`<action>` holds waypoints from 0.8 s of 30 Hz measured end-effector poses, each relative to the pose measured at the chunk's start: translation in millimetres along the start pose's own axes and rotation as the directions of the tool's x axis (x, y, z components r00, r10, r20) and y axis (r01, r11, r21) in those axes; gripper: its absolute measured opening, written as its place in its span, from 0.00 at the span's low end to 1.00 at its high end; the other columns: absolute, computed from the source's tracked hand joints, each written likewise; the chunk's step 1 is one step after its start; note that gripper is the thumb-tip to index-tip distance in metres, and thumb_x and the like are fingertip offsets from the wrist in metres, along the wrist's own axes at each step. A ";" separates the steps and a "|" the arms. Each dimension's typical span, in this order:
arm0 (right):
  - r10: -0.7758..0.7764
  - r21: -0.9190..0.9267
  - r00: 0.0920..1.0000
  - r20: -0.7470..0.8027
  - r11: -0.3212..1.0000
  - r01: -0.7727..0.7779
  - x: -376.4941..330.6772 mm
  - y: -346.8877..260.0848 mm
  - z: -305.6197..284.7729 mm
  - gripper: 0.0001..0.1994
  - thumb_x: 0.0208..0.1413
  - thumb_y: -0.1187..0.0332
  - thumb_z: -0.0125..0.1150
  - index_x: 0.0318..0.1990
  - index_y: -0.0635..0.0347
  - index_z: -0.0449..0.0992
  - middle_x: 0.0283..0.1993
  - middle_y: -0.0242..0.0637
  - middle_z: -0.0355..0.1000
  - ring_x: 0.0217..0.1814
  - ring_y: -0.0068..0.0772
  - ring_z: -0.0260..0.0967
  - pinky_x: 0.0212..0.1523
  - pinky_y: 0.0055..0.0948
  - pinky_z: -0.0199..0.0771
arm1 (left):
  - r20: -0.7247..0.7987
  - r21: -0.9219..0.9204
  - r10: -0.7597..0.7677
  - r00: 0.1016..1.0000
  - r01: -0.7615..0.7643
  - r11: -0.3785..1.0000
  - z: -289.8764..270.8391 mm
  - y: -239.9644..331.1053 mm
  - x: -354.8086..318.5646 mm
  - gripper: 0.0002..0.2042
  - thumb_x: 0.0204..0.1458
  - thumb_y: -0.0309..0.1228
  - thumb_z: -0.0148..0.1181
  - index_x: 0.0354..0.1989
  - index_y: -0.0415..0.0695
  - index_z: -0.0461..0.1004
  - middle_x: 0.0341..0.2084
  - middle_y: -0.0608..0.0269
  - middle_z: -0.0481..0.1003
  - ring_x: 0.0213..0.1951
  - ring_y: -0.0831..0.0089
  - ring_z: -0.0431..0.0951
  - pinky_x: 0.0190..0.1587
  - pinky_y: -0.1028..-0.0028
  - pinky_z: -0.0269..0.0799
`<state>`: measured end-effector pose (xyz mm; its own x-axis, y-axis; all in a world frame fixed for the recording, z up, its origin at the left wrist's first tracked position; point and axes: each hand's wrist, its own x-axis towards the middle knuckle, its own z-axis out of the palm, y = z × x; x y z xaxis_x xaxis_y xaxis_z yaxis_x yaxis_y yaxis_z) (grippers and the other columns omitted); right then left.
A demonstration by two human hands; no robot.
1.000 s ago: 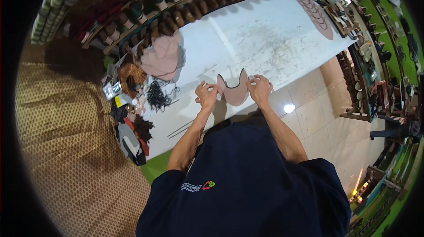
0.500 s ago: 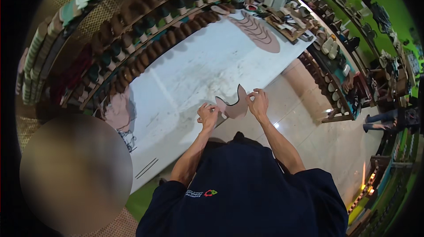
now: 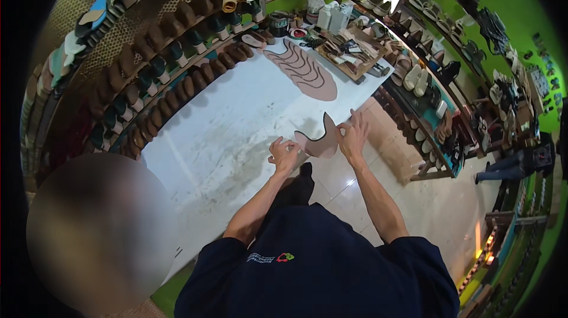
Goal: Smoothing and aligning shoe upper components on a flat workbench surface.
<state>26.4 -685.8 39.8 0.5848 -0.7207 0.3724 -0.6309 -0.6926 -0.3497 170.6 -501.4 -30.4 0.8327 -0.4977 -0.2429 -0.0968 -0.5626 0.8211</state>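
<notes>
Between my two hands hangs a curved, pinkish-tan shoe upper piece [image 3: 322, 147] with a dark line along its concave upper edge. My left hand [image 3: 285, 155] pinches its left tip with thumb and finger. At its right end my right hand [image 3: 353, 137] has thumb and forefinger closed on the edge, with the other fingers raised. The piece is held above the near edge of the white worktable [image 3: 207, 128]. Farther along the table lies an overlapping row of similar upper pieces [image 3: 302, 69] with dark curved edges.
Racks of brown and dark shoes [image 3: 171, 93] line the table's far left side. A dark tin [image 3: 278, 23], white containers [image 3: 334, 17] and a cluttered wooden tray [image 3: 355, 51] stand at the far end. Shoe shelves [image 3: 423, 81] rise at the right, and another person [image 3: 520, 161] is beyond.
My view has shifted, and my hands with the upper piece have moved along the table toward the overlapping row. My right hand's free fingers are spread wider.
</notes>
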 end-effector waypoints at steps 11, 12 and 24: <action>-0.116 0.042 0.983 0.142 0.993 0.111 124.6 79.0 24.7 0.04 0.54 0.66 0.72 0.35 0.50 0.90 0.82 0.44 0.56 0.87 0.59 0.36 0.81 0.69 0.30 | -0.101 0.008 -0.035 0.994 0.036 0.999 82.3 62.4 85.2 0.07 0.49 0.43 0.73 0.34 0.59 0.88 0.77 0.55 0.58 0.80 0.44 0.41 0.66 0.18 0.39; -0.130 0.032 0.979 0.157 0.991 0.127 132.8 84.8 28.6 0.04 0.54 0.66 0.72 0.34 0.50 0.90 0.82 0.44 0.55 0.87 0.59 0.36 0.81 0.68 0.29 | -0.105 0.002 -0.047 0.993 0.047 0.999 87.6 66.8 89.8 0.07 0.50 0.43 0.73 0.35 0.59 0.88 0.77 0.54 0.58 0.80 0.44 0.42 0.66 0.18 0.39; -0.333 0.140 0.925 0.182 0.940 0.311 225.4 129.8 86.6 0.05 0.52 0.67 0.71 0.32 0.56 0.89 0.80 0.46 0.58 0.87 0.58 0.39 0.81 0.70 0.28 | -0.264 0.021 -0.197 0.944 0.210 0.977 136.5 99.1 139.4 0.09 0.54 0.45 0.69 0.39 0.59 0.87 0.76 0.56 0.58 0.81 0.46 0.40 0.65 0.17 0.37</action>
<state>120.5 -940.7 4.0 0.8441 -0.4416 0.3042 -0.3399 -0.8793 -0.3336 202.6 -716.7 -53.4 0.9492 -0.1848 -0.2549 0.0688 -0.6683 0.7407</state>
